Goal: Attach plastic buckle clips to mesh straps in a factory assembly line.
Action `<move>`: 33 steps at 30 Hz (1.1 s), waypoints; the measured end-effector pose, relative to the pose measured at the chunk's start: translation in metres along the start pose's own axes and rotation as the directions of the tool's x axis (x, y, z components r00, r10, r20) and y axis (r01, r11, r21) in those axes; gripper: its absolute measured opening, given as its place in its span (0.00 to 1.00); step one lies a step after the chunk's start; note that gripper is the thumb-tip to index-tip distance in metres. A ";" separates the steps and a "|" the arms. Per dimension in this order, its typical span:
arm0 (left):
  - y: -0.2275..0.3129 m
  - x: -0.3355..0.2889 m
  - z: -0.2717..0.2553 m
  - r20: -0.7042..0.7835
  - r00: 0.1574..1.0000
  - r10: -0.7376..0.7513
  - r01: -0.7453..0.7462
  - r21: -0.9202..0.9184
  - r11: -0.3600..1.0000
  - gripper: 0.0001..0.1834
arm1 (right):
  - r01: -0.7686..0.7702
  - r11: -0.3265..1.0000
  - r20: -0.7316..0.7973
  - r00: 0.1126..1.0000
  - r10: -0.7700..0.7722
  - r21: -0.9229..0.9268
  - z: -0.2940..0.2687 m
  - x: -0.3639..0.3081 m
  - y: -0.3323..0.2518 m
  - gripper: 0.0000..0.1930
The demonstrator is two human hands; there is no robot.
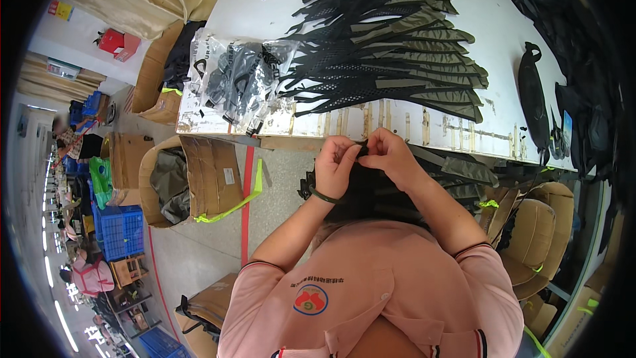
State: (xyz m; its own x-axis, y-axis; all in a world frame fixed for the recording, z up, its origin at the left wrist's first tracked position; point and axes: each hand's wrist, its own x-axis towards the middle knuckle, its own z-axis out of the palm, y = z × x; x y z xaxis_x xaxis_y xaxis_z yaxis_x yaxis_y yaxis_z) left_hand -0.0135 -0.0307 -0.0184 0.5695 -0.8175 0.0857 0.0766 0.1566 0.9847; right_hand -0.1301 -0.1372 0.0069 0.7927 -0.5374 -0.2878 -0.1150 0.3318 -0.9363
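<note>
My left hand and my right hand meet just in front of the table's near edge. Both are closed, thumbs and fingertips pinching a small black piece whose kind I cannot make out. Below them, dark black fabric lies over my lap, partly hidden by my wrists. On the table beyond, many black mesh and olive-green fabric strips are fanned in an overlapping pile. Left of that pile sits a clear plastic bag with grey-black pieces inside.
A white worn table spans the front. A long black pouch-like piece lies at its right, beside heaped black fabric. Open cardboard boxes stand at left, another box at right. Other people are far left.
</note>
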 end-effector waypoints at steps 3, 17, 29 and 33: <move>0.000 -0.003 -0.004 0.045 0.997 0.068 -0.072 0.107 0.992 0.06 | -0.006 0.984 -0.008 1.000 0.008 0.177 -0.002 0.001 0.005 0.13; -0.001 -0.006 -0.002 0.199 0.978 0.062 -0.052 -0.058 0.997 0.13 | -0.180 0.949 0.099 0.982 0.159 0.260 -0.008 -0.005 -0.018 0.06; 0.018 -0.033 -0.081 0.345 0.834 -0.430 0.524 -0.255 0.813 0.06 | 0.328 0.495 -0.041 0.801 -0.597 -0.804 -0.069 0.046 -0.011 0.07; 0.005 -0.014 -0.112 -0.032 0.988 -0.150 0.133 0.666 0.734 0.07 | 0.055 0.092 -0.021 0.744 -0.668 -0.994 -0.119 0.065 -0.016 0.12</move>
State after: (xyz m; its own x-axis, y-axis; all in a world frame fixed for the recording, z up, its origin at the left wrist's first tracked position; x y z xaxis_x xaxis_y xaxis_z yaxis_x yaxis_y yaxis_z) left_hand 0.0704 0.0441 -0.0313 0.5772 -0.8138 -0.0679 -0.4137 -0.3631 0.8349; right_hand -0.1482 -0.2696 -0.0202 0.6542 -0.6374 0.4071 -0.5623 -0.7699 -0.3018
